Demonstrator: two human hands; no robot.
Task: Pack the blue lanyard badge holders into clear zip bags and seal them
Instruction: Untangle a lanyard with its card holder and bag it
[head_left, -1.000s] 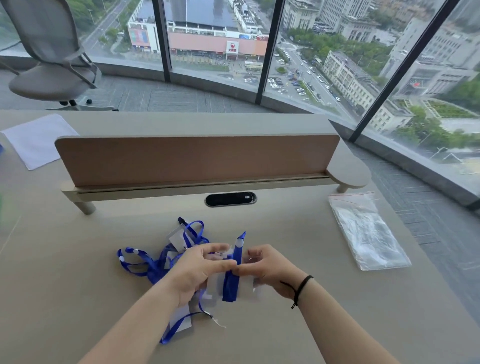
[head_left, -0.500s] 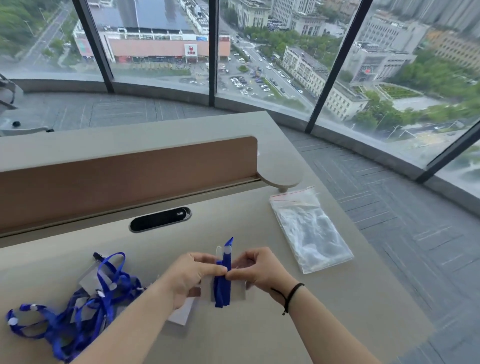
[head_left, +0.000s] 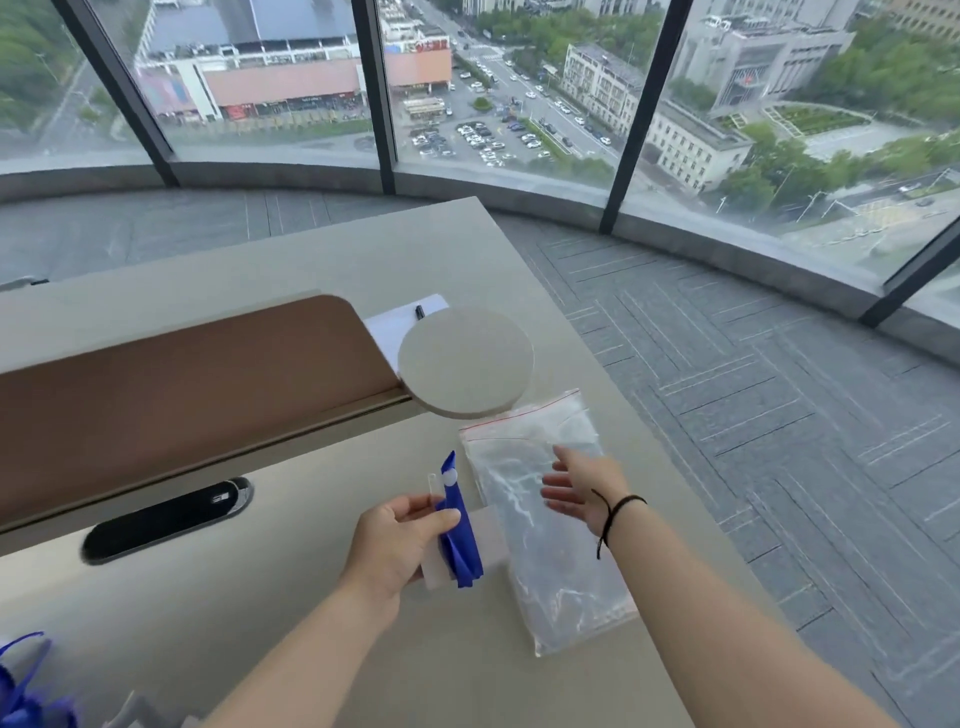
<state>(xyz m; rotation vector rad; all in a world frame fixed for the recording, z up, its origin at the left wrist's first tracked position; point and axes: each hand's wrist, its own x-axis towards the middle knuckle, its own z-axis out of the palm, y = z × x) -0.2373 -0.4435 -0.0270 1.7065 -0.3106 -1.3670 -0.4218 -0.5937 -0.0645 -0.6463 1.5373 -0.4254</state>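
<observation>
Where both hands pinched the folded blue lanyard badge holder (head_left: 460, 535) together half a second ago, only the left hand (head_left: 395, 545) grips it now, thumb across the blue strap and fingers curled behind the clear card sleeve, low in the centre of the frame just above the table (head_left: 270, 639). The strap stands up from the fist, its tip with a white snap pointing toward the upper frame. The right hand (head_left: 582, 491) has let go and moved to the right, and it now hovers with fingers spread and straight over the stack of clear zip bags (head_left: 550, 535); whether the fingertips touch the plastic cannot be told. A black band circles that wrist. The two hands are apart, with the strap between them.

The view has also swung to the right: the zip bags, red seal line at their far end, now lie centre-right on the table, and the pile of remaining lanyards (head_left: 23, 691) has slid to the lower left corner. Behind the bags, a round tabletop shelf (head_left: 465, 361) ends the brown divider panel (head_left: 171, 405), with a white sheet (head_left: 400, 322) and a black pen beyond it. A black oval cable port (head_left: 166, 519) sits at the left.
</observation>
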